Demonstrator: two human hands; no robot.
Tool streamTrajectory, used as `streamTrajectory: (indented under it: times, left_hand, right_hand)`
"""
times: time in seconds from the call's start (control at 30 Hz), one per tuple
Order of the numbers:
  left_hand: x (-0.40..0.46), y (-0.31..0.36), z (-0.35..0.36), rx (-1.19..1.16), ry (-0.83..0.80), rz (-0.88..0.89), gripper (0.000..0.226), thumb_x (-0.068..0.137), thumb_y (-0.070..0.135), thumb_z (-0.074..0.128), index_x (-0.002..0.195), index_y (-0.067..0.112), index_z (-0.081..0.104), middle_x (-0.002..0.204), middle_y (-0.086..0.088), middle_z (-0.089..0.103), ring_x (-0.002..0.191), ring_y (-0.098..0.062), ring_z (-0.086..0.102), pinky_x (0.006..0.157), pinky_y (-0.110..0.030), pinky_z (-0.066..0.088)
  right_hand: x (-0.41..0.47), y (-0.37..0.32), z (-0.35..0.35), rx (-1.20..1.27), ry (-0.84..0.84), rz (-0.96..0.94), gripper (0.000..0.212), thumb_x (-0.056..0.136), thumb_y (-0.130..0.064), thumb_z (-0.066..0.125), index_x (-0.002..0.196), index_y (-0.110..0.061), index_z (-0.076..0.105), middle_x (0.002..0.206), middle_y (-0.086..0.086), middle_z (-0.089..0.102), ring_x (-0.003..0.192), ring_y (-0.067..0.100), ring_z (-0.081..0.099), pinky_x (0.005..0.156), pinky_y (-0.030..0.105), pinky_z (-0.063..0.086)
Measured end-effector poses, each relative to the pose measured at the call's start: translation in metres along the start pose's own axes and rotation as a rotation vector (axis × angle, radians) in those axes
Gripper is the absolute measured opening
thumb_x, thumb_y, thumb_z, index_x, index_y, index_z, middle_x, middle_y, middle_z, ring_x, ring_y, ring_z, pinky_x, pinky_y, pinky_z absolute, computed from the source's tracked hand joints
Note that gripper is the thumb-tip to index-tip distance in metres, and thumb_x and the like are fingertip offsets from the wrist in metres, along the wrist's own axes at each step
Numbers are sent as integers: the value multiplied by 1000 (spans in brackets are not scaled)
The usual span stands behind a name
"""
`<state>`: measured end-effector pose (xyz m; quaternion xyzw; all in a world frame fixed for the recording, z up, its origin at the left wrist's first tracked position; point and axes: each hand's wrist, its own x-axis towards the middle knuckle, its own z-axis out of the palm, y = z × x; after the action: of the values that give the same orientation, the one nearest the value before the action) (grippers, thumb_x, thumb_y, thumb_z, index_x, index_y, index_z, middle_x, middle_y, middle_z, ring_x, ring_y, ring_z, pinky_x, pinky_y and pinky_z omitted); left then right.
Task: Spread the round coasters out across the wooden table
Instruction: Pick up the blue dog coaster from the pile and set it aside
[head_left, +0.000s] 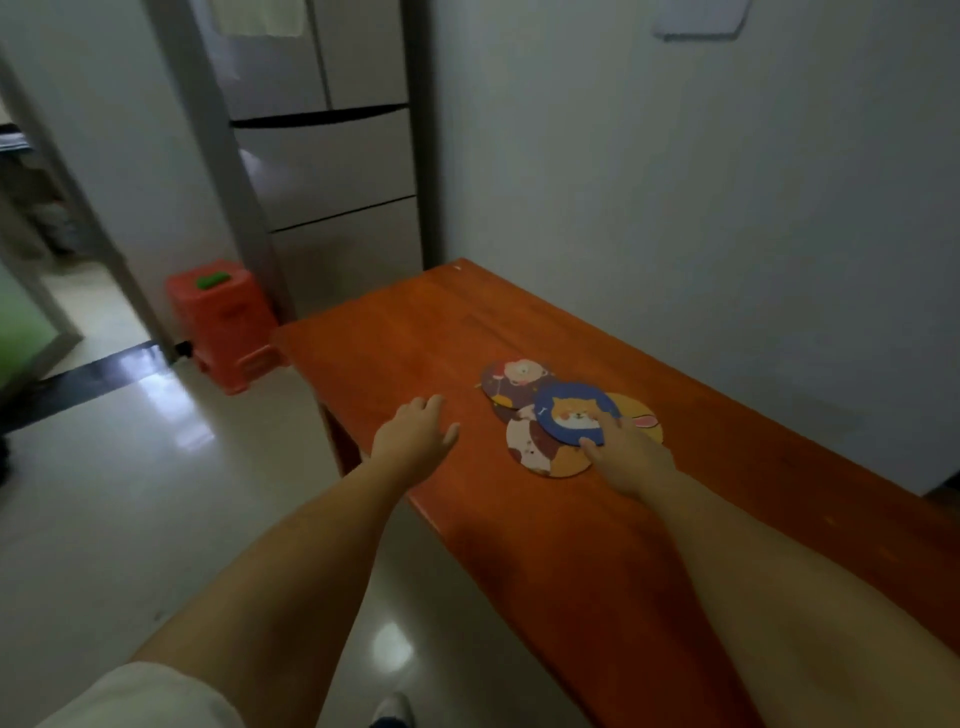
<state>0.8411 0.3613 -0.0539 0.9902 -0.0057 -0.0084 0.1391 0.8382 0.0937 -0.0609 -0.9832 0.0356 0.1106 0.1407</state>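
Several round cartoon coasters overlap in a cluster on the reddish wooden table (519, 519). A blue coaster with a dog face (571, 413) lies on top, tilted up at its near edge. My right hand (631, 457) pinches that edge between thumb and fingers. Beneath it are a dark purple bear coaster (511, 376) at the far left, a white-and-orange coaster (540, 452) in front, and a yellow coaster (641, 413) at the right. My left hand (415, 434) rests flat and empty on the table, left of the cluster, apart from it.
The table stands against a white wall (727, 208) on its right side. Its left edge drops to a glossy tiled floor (156, 493). A red plastic stool (226, 322) stands past the far-left corner, in front of a grey refrigerator (332, 171).
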Motion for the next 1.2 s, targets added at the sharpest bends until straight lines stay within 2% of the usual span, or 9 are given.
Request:
streamTrajectory:
  times: [0.1, 0.33, 0.5, 0.77, 0.9, 0.97, 1.0, 1.07, 1.2]
  left_hand:
    - [62, 3, 5, 16, -48, 115, 54, 96, 46, 40, 142, 17, 37, 138, -11, 50, 123, -31, 51, 93, -44, 48]
    - [159, 27, 23, 32, -241, 334, 54, 98, 42, 43, 144, 16, 35, 142, -13, 46, 128, -34, 46, 100, -48, 45]
    - [193, 49, 58, 47, -386, 431, 56, 97, 45, 41, 146, 18, 32, 143, -12, 45, 123, -33, 50, 90, -46, 46]
    - [237, 85, 112, 41, -595, 354, 58, 98, 43, 42, 146, 12, 32, 141, -15, 45, 113, -35, 56, 90, -46, 50]
    - [242, 102, 136, 55, -667, 281, 59, 99, 41, 42, 147, 11, 30, 149, -16, 35, 123, -36, 49, 98, -46, 47]
    - [242, 108, 145, 45, -647, 211, 60, 98, 40, 44, 147, 9, 29, 151, -18, 31, 134, -37, 40, 104, -48, 43]
    - [243, 111, 148, 35, -637, 171, 61, 98, 39, 46, 148, 9, 27, 153, -18, 28, 138, -38, 35, 107, -48, 41]
    - [247, 116, 151, 1, -642, 107, 63, 97, 32, 51, 149, 9, 24, 155, -19, 25, 141, -39, 30, 109, -48, 39]
    - [258, 113, 158, -111, -667, 59, 58, 96, 20, 54, 146, 6, 28, 147, -23, 33, 128, -42, 43, 105, -50, 42]
  right_hand:
    - [33, 4, -2, 41, 27, 125, 63, 99, -47, 35, 153, -22, 15, 158, 13, 26, 135, 34, 42, 100, 48, 44]
    - [61, 11, 8, 130, 14, 347, 61, 98, -47, 35, 152, -24, 18, 160, 12, 23, 134, 36, 43, 102, 48, 45]
    - [86, 25, 18, 133, -27, 483, 59, 98, -48, 33, 150, -22, 23, 154, 14, 31, 131, 36, 45, 103, 47, 45]
    - [146, 52, 35, 316, -98, 551, 63, 97, -40, 46, 150, -11, 26, 155, 15, 33, 136, 35, 41, 108, 46, 42]
    - [169, 59, 49, 372, -120, 576, 64, 96, -38, 51, 148, -10, 29, 153, 15, 35, 134, 36, 43, 108, 48, 42]
    - [180, 59, 54, 331, -86, 617, 53, 95, -38, 53, 137, -8, 43, 137, 19, 50, 118, 36, 53, 100, 48, 47]
    - [185, 58, 56, 318, -69, 637, 41, 94, -37, 55, 123, -9, 52, 119, 19, 58, 103, 34, 57, 91, 46, 51]
    - [193, 55, 59, 298, -55, 680, 27, 92, -36, 58, 100, -10, 54, 91, 14, 56, 80, 30, 53, 70, 39, 49]
    - [201, 57, 68, 307, -26, 743, 17, 93, -25, 56, 94, -8, 58, 76, 11, 52, 68, 29, 48, 48, 29, 33]
